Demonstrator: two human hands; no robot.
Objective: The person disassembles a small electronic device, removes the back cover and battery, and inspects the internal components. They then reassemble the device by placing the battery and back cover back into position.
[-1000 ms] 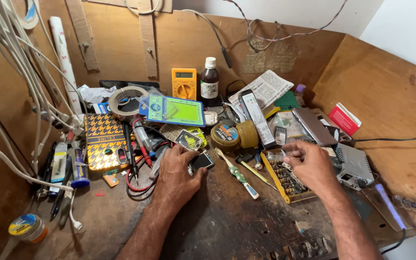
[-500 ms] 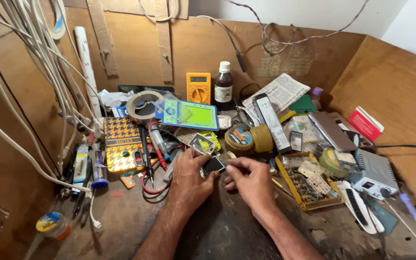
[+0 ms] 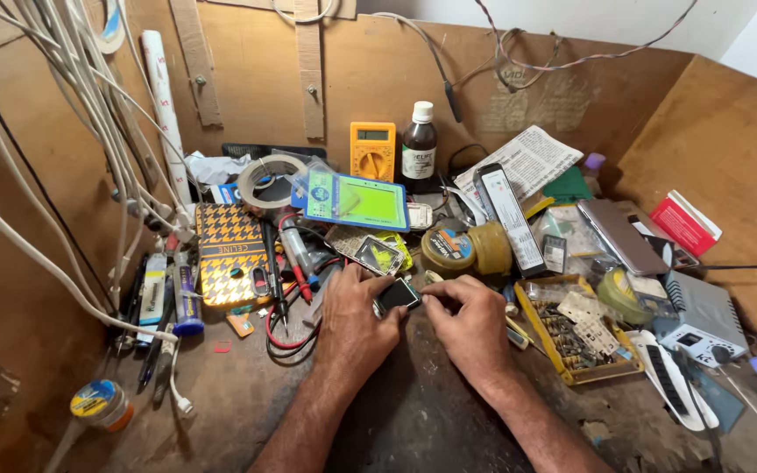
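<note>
Your left hand [image 3: 357, 320] and right hand [image 3: 470, 320] meet at the frame's centre, fingers curled, both pinching a small dark part [image 3: 396, 295] just above the desk [image 3: 221, 403]. Your right hand has come in from the yellow tray [image 3: 532, 324].

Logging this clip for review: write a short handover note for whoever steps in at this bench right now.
Left hand: grips the small dark device from its left side.
Right hand: fingertips pinch the device's right edge.
Device sits just above the wooden bench, in front of the green-screened board and yellow multimeter.
Yellow parts tray lies right of the hands.
Done or left: cannot tell.
</note>
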